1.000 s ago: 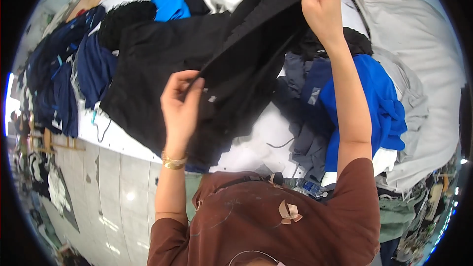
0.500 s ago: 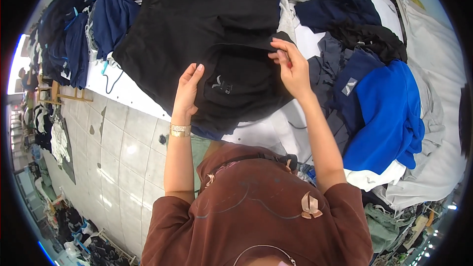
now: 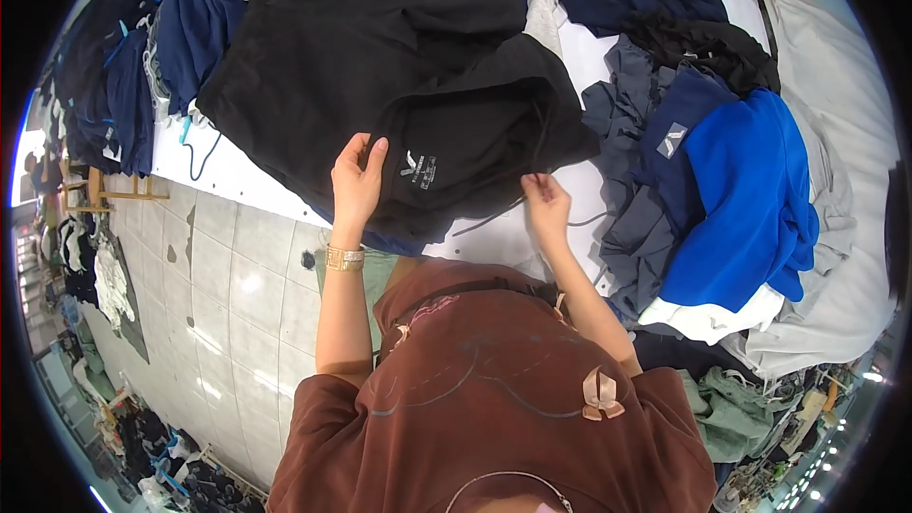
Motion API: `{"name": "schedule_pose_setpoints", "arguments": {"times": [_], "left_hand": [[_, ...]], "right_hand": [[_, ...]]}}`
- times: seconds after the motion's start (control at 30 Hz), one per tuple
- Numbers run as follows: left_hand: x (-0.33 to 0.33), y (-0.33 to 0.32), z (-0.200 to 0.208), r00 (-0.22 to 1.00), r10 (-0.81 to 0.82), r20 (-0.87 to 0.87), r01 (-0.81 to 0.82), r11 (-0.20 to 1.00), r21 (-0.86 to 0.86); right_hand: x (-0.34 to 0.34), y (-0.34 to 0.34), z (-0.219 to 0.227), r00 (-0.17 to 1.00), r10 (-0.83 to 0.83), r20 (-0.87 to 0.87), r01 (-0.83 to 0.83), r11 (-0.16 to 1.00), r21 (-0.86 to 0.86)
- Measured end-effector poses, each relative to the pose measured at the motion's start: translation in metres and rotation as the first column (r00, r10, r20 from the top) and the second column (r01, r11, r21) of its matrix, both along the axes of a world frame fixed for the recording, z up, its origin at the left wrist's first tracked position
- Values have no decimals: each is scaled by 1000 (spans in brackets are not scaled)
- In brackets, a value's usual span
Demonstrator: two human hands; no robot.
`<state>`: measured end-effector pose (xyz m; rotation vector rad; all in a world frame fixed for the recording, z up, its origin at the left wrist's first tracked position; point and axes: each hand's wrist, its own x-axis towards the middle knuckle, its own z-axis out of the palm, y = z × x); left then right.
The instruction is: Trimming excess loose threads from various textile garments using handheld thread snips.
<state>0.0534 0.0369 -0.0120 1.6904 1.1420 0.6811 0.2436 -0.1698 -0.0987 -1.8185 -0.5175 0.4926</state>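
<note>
Because the black garment (image 3: 380,66) lies with its opening toward the near edge of the table (image 3: 233,171), I can look straight down onto the pale print (image 3: 419,171) inside it; I take that placing as a matter of reach and sight. From my end, the left hand (image 3: 357,188) is over the cloth beside the opening's left rim, its thumb apart from the forefinger, and I see no fabric folded between them. The right hand (image 3: 548,207) is at the garment's lower right side, fingertips pressed together; a dark cord (image 3: 494,218) runs near them, but whether they pinch it or the hem I cannot tell.

I can pick out no container for sure. Toward the table's right edge, the blue piece (image 3: 750,199) overlaps a navy one (image 3: 703,95) and white cloth (image 3: 717,317), heaped beside crumpled grey cloth (image 3: 638,242), probably to leave working room in front.
</note>
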Motion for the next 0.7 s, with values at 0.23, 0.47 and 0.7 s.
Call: {"name": "schedule_pose_setpoints", "arguments": {"times": [0.23,0.47,0.7], "left_hand": [[-8,-3,1,961,226,-162,-205,969,134],[0,-6,8,953,240,-187,-201,958,204],[-2,-10,19,970,204,-133,-189,975,117]], "right_hand": [[50,-10,141,962,50,-268,36,952,305],[36,47,234,788,588,-183,-474,769,429],[3,106,143,598,800,-42,-776,591,219]]}}
